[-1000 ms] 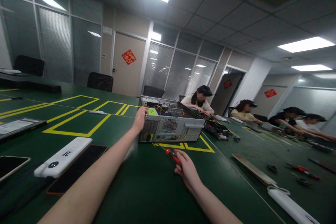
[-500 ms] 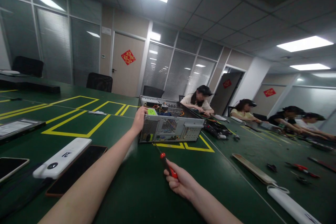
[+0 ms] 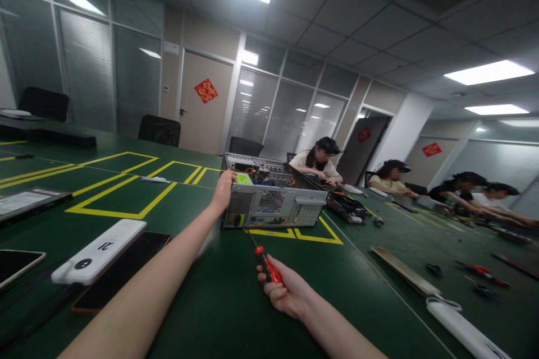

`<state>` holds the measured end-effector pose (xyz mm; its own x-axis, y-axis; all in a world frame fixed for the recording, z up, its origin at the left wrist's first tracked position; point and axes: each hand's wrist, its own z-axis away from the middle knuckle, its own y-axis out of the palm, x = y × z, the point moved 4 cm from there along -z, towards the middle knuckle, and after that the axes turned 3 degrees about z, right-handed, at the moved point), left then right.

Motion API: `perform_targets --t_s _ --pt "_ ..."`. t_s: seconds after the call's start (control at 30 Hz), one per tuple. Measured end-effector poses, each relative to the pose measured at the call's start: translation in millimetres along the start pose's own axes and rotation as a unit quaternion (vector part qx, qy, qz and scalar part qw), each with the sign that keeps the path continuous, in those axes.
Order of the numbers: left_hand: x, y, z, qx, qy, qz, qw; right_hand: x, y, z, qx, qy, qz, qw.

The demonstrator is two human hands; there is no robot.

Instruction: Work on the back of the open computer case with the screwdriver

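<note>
An open grey computer case (image 3: 273, 199) lies on its side on the green table (image 3: 236, 297), its rear panel facing me. My left hand (image 3: 222, 190) reaches out and grips the case's upper left corner. My right hand (image 3: 285, 291) is closed around a red-handled screwdriver (image 3: 264, 263), whose dark shaft points up and forward toward the lower rear panel of the case. The tip sits just short of the case.
A white device (image 3: 99, 251), a dark phone (image 3: 122, 272) and a tablet (image 3: 17, 266) lie at the left. A flat panel (image 3: 406, 272), a white handle (image 3: 463, 328) and small tools (image 3: 480, 272) lie at the right. Several people work further along the table.
My right hand closed on the screwdriver, drew back toward me and lifted it, so the shaft now points at the case. My left hand stayed on the case.
</note>
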<state>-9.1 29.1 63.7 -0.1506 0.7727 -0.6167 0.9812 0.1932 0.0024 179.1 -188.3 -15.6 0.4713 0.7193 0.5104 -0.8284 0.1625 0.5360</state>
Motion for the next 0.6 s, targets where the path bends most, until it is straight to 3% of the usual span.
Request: perform_targets --t_s 0.27,0.4,0.53,0.6 --pt "-1.0 1.0 0.4 -0.008 -0.001 -0.001 1.0 8.2 0.8 4.4 0.055 -0.038 0.038 0.997" --pt "-3.8 0.6 0.1 -0.001 0.003 0.0 1.0 20.7 -2.7 18.7 0.072 -0.072 0.117 0.988" --pt "-6.5 -0.2 0.1 0.004 0.003 -0.001 1.0 31.9 -6.8 27.8 0.016 -0.168 0.245 0.955" --pt "-6.7 -0.1 0.3 0.005 0.003 -0.002 1.0 35.7 -7.1 30.1 -0.04 -0.244 0.338 0.908"
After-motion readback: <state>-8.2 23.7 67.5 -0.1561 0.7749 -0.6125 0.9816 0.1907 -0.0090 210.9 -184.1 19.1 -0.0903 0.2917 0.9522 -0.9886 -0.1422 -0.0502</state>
